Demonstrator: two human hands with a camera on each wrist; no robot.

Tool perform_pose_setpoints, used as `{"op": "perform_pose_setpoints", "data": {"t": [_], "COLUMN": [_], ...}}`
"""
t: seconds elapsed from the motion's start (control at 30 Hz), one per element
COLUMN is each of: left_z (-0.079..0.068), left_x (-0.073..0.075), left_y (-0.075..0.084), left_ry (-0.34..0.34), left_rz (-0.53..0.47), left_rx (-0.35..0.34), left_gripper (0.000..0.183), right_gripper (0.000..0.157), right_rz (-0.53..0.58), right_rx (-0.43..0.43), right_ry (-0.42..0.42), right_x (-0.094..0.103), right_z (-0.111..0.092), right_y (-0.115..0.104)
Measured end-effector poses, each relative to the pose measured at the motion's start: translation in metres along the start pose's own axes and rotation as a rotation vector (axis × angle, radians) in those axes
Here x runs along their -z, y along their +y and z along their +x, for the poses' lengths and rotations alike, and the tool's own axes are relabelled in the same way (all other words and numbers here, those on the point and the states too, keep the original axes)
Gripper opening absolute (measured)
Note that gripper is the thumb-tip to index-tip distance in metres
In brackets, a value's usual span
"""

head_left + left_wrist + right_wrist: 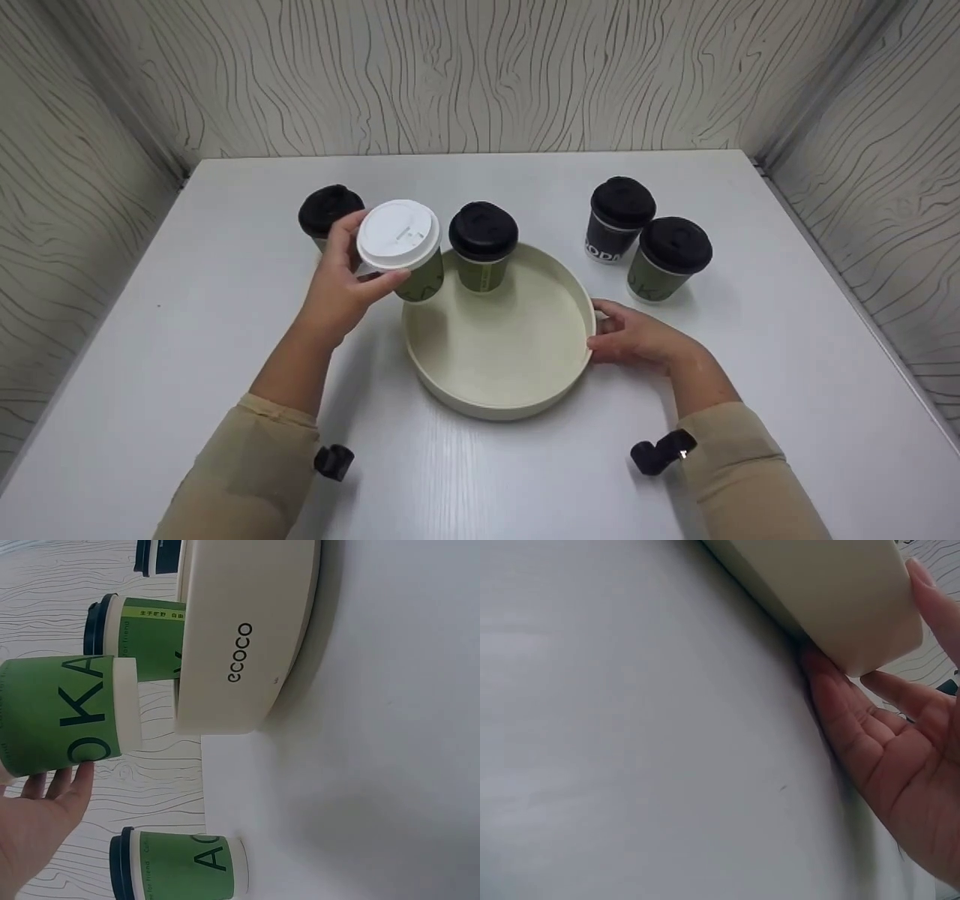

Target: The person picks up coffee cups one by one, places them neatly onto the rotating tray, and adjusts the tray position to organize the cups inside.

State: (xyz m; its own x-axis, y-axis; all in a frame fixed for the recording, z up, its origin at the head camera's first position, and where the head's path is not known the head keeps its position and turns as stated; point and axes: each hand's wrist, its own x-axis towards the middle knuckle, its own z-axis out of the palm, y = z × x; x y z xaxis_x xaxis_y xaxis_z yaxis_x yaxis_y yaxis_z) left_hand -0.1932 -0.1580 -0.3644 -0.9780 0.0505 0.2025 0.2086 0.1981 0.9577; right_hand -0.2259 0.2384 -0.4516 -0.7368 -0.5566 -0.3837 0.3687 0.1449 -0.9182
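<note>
My left hand (334,289) grips a green paper coffee cup with a white lid (399,234), thumb on the near side. In the left wrist view this green cup (64,714) hangs above the level of the tray's rim. The round cream tray (510,352) lies below and to the right. Inside it, at the back left, stands a green cup with a black lid (484,247). My right hand (637,337) holds the tray's right edge. In the right wrist view, the thumb is at the rim and the other fingers reach under the tray's side (855,607).
Behind my left hand stands another black-lidded green cup (330,210), partly hidden. Right of the tray, a dark cup (616,221) and a green cup (667,259), both black-lidded, stand close together on the white table (225,300). Wood-patterned panels (480,75) surround the table's back and sides.
</note>
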Motion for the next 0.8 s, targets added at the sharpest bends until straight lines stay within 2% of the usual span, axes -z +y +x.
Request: {"op": "perform_pose_setpoints", "data": {"t": [0.17,0.33,0.5,0.8], "left_z": [0.001,0.001,0.002,-0.006], "left_x": [-0.003,-0.007,-0.01,-0.015], "left_y": [-0.002,-0.004,-0.004,0.016], "left_ry": [-0.006,-0.006,-0.01,-0.032], "left_rz": [-0.017,-0.051,-0.072,-0.063], "left_rx": [0.014,0.005,0.006,0.046], "left_gripper": [0.085,0.083,0.081,0.08], "right_gripper": [0.08,0.076,0.074,0.072], "right_rz": [0.047,0.026,0.006,0.026], "right_rx": [0.043,0.097,0.114,0.148], "right_ry": [0.006,0.055,0.086,0.06], "right_x": [0.003,0.004,0.005,0.005], "right_z": [0.0,0.002,0.006,0.008], "right_y": [0.002,0.003,0.004,0.008]}}
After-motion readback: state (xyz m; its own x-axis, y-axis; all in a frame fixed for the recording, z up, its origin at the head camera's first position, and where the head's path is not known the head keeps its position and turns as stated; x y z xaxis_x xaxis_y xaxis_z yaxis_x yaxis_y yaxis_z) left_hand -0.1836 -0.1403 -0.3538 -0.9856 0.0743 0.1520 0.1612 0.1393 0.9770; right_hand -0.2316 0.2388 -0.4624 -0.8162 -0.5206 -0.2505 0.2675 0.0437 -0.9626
